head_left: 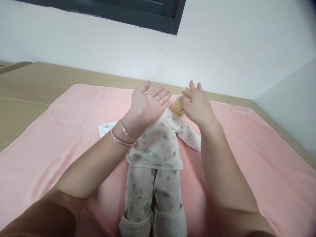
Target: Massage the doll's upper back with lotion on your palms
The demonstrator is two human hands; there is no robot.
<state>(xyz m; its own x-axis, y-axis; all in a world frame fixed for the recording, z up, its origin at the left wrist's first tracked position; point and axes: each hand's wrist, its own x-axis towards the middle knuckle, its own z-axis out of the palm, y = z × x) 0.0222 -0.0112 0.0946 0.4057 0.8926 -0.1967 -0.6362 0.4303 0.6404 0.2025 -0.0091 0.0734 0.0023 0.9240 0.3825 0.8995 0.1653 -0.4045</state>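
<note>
My left hand is held palm up with its fingers stretched out and nothing visible on the palm. Two thin bracelets circle that wrist. My right hand is beside a bottle of amber-yellow liquid, its fingers spread and some raised. It covers part of the bottle; whether it touches the bottle I cannot tell. Below both hands lies a white long-sleeved baby top with small animal prints. Matching baby trousers with plain turned-up cuffs lie under its hem. My left forearm hides part of the top.
A pink blanket lies under the clothes, with creases at the left. It covers much of a wooden surface. Behind stands a white wall with a dark frame at the top.
</note>
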